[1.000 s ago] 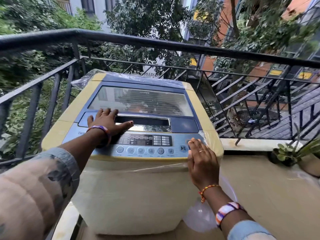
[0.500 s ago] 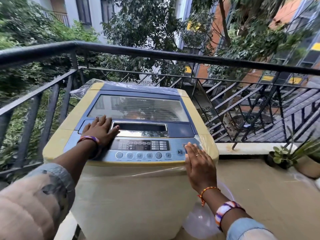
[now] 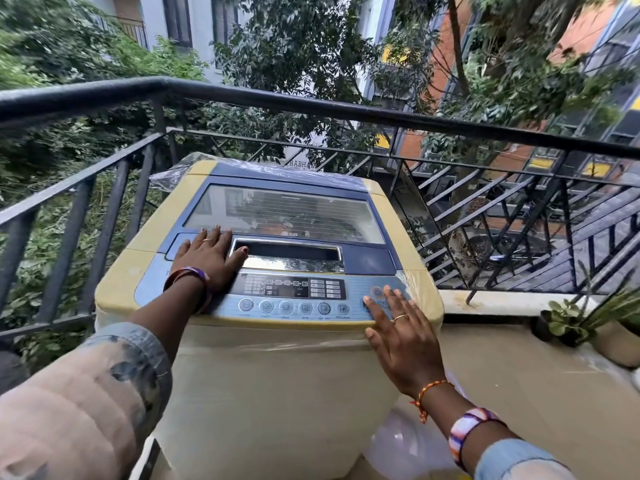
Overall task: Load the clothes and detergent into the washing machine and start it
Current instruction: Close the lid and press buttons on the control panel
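A cream and blue top-loading washing machine (image 3: pixel 263 382) stands in the balcony corner, its glass lid (image 3: pixel 284 214) closed. My left hand (image 3: pixel 207 256) lies flat on the lid's front left, thumb at the lid handle recess (image 3: pixel 287 252). My right hand (image 3: pixel 400 327) rests open at the right end of the control panel (image 3: pixel 294 299), fingertips on the round buttons there. Neither hand holds anything. No clothes or detergent are in view.
A black metal railing (image 3: pixel 311 105) runs close behind and to the left of the machine. Potted plants (image 3: pixel 588 323) sit on the ledge at right. A clear plastic bag (image 3: pixel 408 441) lies by the machine's lower right. Tan floor spreads to the right.
The view has tilted up a little. My right hand has slid slightly forward on the panel's right end. My left hand stays flat on the lid.
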`<state>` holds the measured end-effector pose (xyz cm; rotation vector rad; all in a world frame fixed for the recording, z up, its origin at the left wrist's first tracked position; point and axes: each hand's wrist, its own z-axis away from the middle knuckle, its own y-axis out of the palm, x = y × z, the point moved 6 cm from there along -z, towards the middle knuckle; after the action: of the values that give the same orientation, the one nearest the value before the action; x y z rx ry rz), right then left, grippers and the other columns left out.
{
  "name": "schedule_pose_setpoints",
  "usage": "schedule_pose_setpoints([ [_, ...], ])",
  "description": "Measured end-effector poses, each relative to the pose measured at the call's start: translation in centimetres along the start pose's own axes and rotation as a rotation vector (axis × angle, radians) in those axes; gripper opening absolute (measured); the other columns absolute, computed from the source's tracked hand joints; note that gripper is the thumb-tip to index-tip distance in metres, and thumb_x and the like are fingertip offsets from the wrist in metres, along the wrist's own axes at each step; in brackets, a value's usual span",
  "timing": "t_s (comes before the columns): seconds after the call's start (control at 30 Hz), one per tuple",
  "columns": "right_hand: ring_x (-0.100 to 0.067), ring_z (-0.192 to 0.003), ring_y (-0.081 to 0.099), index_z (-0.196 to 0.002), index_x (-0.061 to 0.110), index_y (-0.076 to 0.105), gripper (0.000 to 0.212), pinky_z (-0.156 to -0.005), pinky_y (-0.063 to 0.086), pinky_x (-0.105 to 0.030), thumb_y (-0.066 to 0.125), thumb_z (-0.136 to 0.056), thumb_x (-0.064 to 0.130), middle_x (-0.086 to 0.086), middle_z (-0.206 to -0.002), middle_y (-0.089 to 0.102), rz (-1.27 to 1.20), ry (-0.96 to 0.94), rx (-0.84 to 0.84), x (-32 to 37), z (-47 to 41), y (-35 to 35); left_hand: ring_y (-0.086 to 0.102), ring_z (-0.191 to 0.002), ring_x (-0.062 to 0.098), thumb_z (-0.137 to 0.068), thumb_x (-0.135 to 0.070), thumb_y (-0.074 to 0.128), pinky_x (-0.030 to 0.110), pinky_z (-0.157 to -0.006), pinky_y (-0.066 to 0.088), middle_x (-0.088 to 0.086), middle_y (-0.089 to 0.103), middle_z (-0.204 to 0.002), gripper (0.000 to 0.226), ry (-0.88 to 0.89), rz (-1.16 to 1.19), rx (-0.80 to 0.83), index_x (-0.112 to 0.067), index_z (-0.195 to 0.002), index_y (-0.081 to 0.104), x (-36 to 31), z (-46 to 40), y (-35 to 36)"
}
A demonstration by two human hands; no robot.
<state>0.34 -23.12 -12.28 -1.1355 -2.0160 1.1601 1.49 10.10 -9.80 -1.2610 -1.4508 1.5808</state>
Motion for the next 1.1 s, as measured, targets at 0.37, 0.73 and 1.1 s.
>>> schedule_pose_setpoints([
  [0.37, -0.032, -0.124, 0.051, -0.132, 0.029, 0.041, 0.047, -0.105, 0.03, -0.041, 0.018, -0.096, 0.049, -0.016, -0.136, 0.051, 0.055, -0.021, 0.002, -0.5, -0.1, 0.3, 0.001, -0.148, 0.018, -0.094, -0.057, 0.019, 0.039, -0.121, 0.003, -0.001, 0.001, -0.159, 0.066, 0.002, 0.002, 0.002, -0.024, -0.15, 0.007, -0.7, 0.0, 0.0],
  [0.73, -0.034, -0.123, 0.051, -0.131, 0.028, 0.041, 0.046, -0.106, 0.028, -0.041, 0.02, -0.096, 0.048, -0.018, -0.135, 0.051, 0.043, -0.027, -0.02, -0.2, -0.3, 0.6, 0.001, -0.148, 0.018, -0.094, -0.057, 0.019, 0.038, -0.12, 0.003, -0.001, 0.001, -0.159, 0.066, -0.018, -0.01, 0.004, -0.024, -0.15, 0.007, -0.2, 0.3, 0.1],
  [1.1, -0.022, -0.127, 0.039, -0.131, 0.01, 0.044, 0.062, -0.106, 0.025, -0.036, 0.037, -0.083, 0.047, -0.013, -0.134, 0.054, 0.007, 0.068, 0.004, -0.1, -0.5, 1.2, 0.0, -0.148, 0.018, -0.094, -0.056, 0.021, 0.037, -0.12, 0.002, 0.0, 0.002, -0.159, 0.066, -0.011, -0.007, -0.002, -0.023, -0.15, 0.007, 0.0, 0.4, 0.2],
])
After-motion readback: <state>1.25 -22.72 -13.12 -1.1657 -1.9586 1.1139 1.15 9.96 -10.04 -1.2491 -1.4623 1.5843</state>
